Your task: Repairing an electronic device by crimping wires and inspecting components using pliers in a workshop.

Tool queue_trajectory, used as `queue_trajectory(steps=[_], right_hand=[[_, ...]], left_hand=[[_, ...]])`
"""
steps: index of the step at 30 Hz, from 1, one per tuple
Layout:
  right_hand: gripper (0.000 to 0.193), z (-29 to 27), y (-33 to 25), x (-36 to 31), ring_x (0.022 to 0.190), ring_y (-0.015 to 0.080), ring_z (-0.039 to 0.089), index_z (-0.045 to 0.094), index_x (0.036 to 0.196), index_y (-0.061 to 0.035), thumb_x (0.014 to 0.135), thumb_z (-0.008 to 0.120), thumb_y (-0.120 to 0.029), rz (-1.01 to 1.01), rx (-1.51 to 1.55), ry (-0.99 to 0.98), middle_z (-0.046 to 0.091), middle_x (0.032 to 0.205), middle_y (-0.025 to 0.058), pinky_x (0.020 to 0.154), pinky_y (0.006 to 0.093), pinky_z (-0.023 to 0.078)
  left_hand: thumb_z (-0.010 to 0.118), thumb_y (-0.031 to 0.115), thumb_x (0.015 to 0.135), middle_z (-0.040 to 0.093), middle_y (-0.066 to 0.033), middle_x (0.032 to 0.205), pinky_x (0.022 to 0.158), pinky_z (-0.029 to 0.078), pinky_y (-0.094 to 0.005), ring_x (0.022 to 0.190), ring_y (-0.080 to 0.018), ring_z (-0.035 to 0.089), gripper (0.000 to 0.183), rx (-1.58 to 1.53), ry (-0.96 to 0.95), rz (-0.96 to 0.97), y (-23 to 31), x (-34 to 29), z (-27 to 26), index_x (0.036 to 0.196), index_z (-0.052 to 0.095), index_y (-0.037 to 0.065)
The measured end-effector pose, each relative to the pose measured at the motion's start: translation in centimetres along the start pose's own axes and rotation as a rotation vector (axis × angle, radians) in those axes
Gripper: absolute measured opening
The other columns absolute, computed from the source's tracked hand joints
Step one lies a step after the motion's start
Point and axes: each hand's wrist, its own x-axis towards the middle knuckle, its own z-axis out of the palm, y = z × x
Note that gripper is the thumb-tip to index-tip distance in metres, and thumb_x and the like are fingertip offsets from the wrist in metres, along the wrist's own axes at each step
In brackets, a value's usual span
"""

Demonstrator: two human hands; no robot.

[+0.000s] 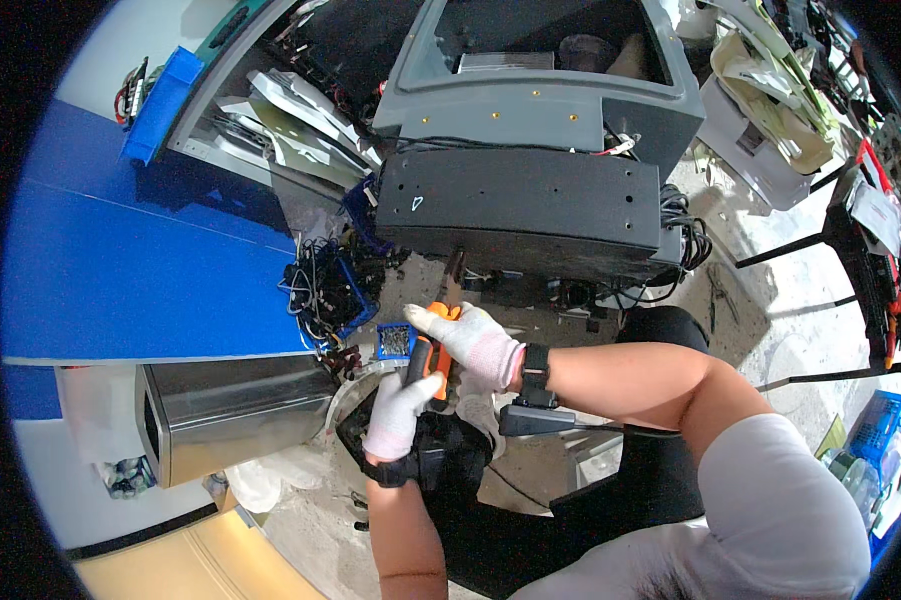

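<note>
White work gloves cover both of my hands. My right hand (478, 345) is closed on the upper part of an orange-and-black hand tool (442, 372), its thumb stretched out to the left. Lower down, my left hand (400, 408) grips the tool's lower end from the left side. A dark narrow piece (455, 266) points up from the tool toward the black metal housing (515, 205); whether it touches the housing is hard to tell. The tool's exact kind does not show. Just left of the hands sits a small blue tray (396, 332) of small metal parts.
Beyond the housing stands a large grey frame (655, 115). Black cables (682, 232) hang at its right. Tangled cables (315, 290) lie left, beside a blue tabletop (150, 270). A metal cabinet (245, 415) is lower left; a black-legged stand (865, 250) is right.
</note>
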Motion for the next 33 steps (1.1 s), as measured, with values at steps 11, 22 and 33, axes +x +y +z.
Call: queue_trajectory(steps=[11,22,33], right_hand=[[0.033,0.1,1.2,1.1,0.061,0.0105,0.055,0.064,0.085,-0.0047,0.082,0.066,-0.038,-0.075,0.625,-0.252,0.06,0.072,0.0019,0.052,0.026,0.045],[0.027,0.4,3.1,2.7,0.075,0.0325,0.062,0.062,0.097,-0.004,0.088,0.05,-0.026,-0.434,-0.204,0.047,0.063,0.079,0.0172,0.082,0.0378,0.047],[0.031,-1.4,1.2,1.1,0.066,0.0098,0.056,0.066,0.089,-0.006,0.08,0.069,-0.035,-0.065,0.533,-0.418,0.064,0.08,0.0019,0.062,0.0255,0.046]], left_hand=[[0.037,0.042,0.093,0.062,-0.0167,0.1,0.062,0.056,-0.0368,0.072,-0.0258,0.066,0.046,-0.879,-0.107,-0.072,-1.6,1.2,1.1,0.116,0.052,0.004],[0.07,0.029,0.073,0.055,-0.0299,0.11,0.084,0.044,-0.0444,0.103,-0.0436,0.053,0.066,0.828,0.352,0.126,0.3,-0.3,6.3,0.12,0.04,-0.007],[0.056,0.017,0.082,0.054,-0.0013,0.072,0.05,0.04,-0.0208,0.06,-0.009,0.053,0.03,-0.806,-0.168,-0.224,-5.2,2.7,-0.1,0.105,0.058,-0.002]])
